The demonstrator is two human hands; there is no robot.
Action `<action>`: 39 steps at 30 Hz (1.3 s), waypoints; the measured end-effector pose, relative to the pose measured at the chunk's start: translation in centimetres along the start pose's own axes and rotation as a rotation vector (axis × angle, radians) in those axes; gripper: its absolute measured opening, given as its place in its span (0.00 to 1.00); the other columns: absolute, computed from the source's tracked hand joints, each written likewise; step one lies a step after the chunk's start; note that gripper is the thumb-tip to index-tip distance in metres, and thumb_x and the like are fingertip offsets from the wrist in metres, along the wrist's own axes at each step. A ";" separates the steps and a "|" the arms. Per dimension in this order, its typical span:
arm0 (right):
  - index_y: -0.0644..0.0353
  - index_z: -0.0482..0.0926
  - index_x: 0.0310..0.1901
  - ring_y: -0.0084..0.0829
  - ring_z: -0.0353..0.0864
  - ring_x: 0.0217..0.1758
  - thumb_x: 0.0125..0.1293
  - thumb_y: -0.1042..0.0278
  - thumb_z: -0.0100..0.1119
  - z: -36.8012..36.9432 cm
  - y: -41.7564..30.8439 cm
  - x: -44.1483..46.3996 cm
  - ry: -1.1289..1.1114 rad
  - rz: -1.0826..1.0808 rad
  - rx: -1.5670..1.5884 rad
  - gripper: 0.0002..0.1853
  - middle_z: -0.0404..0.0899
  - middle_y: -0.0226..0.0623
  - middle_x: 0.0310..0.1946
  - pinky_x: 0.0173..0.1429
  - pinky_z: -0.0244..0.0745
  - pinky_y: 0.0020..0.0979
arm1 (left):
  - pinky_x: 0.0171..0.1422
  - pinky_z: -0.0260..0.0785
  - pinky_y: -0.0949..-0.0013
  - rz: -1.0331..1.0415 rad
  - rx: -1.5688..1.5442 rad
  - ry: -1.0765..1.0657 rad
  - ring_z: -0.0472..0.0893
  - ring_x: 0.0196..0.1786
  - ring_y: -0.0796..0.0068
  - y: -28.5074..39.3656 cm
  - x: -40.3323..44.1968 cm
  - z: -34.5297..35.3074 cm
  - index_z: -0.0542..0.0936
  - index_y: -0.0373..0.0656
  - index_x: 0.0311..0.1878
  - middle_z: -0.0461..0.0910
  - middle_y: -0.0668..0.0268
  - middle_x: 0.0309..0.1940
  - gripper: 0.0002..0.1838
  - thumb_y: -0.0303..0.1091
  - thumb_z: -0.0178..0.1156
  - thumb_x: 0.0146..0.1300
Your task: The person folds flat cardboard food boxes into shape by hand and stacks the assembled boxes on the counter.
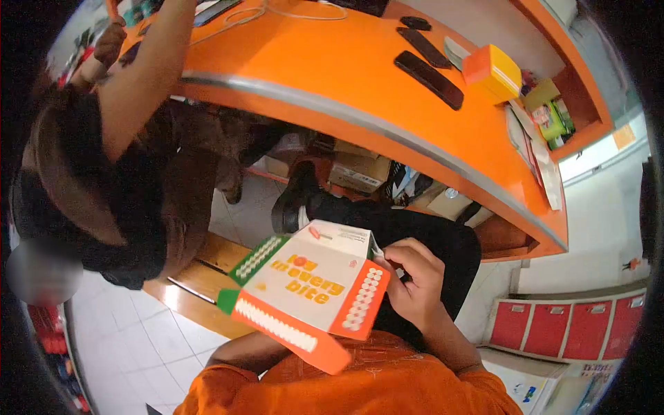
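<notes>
A printed cardboard food box (297,277), white with orange and green flaps and rows of white dots, is held above my lap. Yellow letters reading "joy in every bite" cover its white panel, and one orange flap (294,339) sticks out toward me. At the box's right edge, my right hand (415,277) is closed, with thumb and bent fingers pinching the cardboard. My left forearm (252,353) runs under the box from below. The left hand itself is hidden behind the cardboard, so its fingers do not show.
An orange desk (311,69) curves ahead, carrying dark phone-like slabs (429,79), a yellow-orange box (492,72) and papers. Cardboard boxes (360,171) lie beneath it. Another person (124,159) sits close on my left. Red drawers (546,328) stand at right.
</notes>
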State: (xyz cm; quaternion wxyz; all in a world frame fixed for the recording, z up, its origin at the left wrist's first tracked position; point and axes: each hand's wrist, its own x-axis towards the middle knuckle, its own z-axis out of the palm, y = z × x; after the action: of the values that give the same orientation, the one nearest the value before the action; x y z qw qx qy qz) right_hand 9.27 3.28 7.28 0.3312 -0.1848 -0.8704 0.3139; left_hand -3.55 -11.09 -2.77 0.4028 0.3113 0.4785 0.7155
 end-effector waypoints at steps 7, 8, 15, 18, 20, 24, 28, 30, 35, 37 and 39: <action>0.69 0.88 0.40 0.28 0.83 0.33 0.69 0.78 0.69 -3.9 2.9 0.2 -0.095 0.097 0.366 0.03 0.86 0.43 0.36 0.35 0.74 0.27 | 0.73 0.71 0.54 -0.084 0.157 -0.054 0.77 0.69 0.64 -4.6 2.9 1.6 0.72 0.48 0.73 0.77 0.64 0.67 0.31 0.50 0.69 0.73; 0.69 0.88 0.40 0.29 0.84 0.33 0.69 0.79 0.69 -4.3 3.2 0.2 -0.094 0.083 0.407 0.03 0.86 0.43 0.36 0.36 0.75 0.27 | 0.74 0.70 0.53 -0.095 0.120 -0.056 0.77 0.69 0.64 -5.4 3.4 1.9 0.72 0.48 0.73 0.77 0.64 0.67 0.32 0.51 0.70 0.73; 0.66 0.86 0.44 0.35 0.87 0.35 0.69 0.73 0.73 -6.9 4.4 -0.7 -0.037 0.021 0.340 0.07 0.85 0.41 0.39 0.37 0.82 0.33 | 0.78 0.66 0.57 -0.212 -0.461 -0.067 0.74 0.72 0.70 -4.6 5.8 4.8 0.71 0.51 0.72 0.75 0.71 0.69 0.31 0.45 0.72 0.71; 0.65 0.85 0.45 0.39 0.87 0.36 0.68 0.73 0.74 -7.3 4.7 -1.1 -0.037 0.029 0.290 0.08 0.83 0.42 0.40 0.39 0.83 0.35 | 0.78 0.66 0.57 -0.242 -0.419 -0.081 0.73 0.72 0.69 -4.1 6.2 5.2 0.71 0.51 0.73 0.75 0.71 0.70 0.33 0.44 0.73 0.70; 0.64 0.84 0.46 0.42 0.87 0.38 0.67 0.74 0.73 -7.9 4.9 -1.2 -0.059 0.020 0.245 0.10 0.83 0.43 0.41 0.41 0.83 0.37 | 0.78 0.66 0.57 -0.242 -0.368 -0.094 0.73 0.72 0.69 -3.7 6.2 5.5 0.71 0.51 0.73 0.75 0.70 0.70 0.33 0.45 0.73 0.70; 0.62 0.82 0.49 0.46 0.85 0.42 0.64 0.76 0.72 -8.7 5.6 -1.6 -0.089 -0.040 0.173 0.12 0.81 0.44 0.42 0.44 0.83 0.42 | 0.78 0.66 0.56 -0.227 -0.261 -0.137 0.74 0.72 0.68 -2.5 6.4 6.2 0.70 0.51 0.74 0.75 0.70 0.70 0.34 0.45 0.74 0.70; 0.63 0.80 0.49 0.47 0.84 0.41 0.64 0.76 0.72 -9.6 5.7 -1.3 -0.021 -0.066 0.218 0.13 0.80 0.44 0.41 0.43 0.81 0.42 | 0.77 0.67 0.56 -0.218 -0.232 -0.164 0.74 0.72 0.67 -2.5 6.7 6.7 0.70 0.50 0.74 0.75 0.69 0.70 0.35 0.46 0.74 0.70; 0.63 0.79 0.47 0.44 0.84 0.39 0.65 0.75 0.72 -9.7 5.5 -1.2 0.029 0.002 0.235 0.12 0.79 0.43 0.39 0.42 0.80 0.40 | 0.77 0.67 0.56 -0.215 -0.225 -0.179 0.74 0.72 0.67 -2.8 6.6 7.2 0.69 0.50 0.75 0.75 0.68 0.70 0.35 0.47 0.74 0.70; 0.62 0.78 0.43 0.27 0.77 0.32 0.66 0.77 0.72 -8.8 5.6 -1.5 0.130 0.143 0.337 0.10 0.77 0.37 0.34 0.35 0.74 0.33 | 0.76 0.68 0.55 -0.223 -0.232 -0.202 0.74 0.72 0.65 -3.4 6.8 8.0 0.69 0.50 0.75 0.75 0.67 0.70 0.37 0.48 0.74 0.69; 0.62 0.77 0.41 0.25 0.76 0.31 0.66 0.76 0.72 -8.5 6.1 -1.5 0.096 0.206 0.421 0.10 0.75 0.35 0.33 0.35 0.73 0.32 | 0.76 0.68 0.55 -0.217 -0.220 -0.210 0.74 0.72 0.65 -3.2 6.8 8.2 0.68 0.50 0.76 0.75 0.67 0.70 0.37 0.48 0.74 0.69; 0.63 0.76 0.42 0.35 0.79 0.32 0.66 0.73 0.73 -8.3 6.1 -1.9 0.074 0.242 0.369 0.12 0.76 0.39 0.34 0.37 0.76 0.37 | 0.76 0.68 0.55 -0.209 -0.198 -0.214 0.75 0.72 0.64 -2.8 6.7 8.4 0.68 0.49 0.76 0.75 0.67 0.70 0.38 0.49 0.74 0.69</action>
State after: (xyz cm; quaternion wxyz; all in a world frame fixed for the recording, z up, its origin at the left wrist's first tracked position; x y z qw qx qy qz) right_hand 17.06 10.32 7.20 0.3511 -0.2355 -0.7570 0.4983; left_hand 0.96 -0.98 -2.06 0.5524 0.2928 0.3898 0.6762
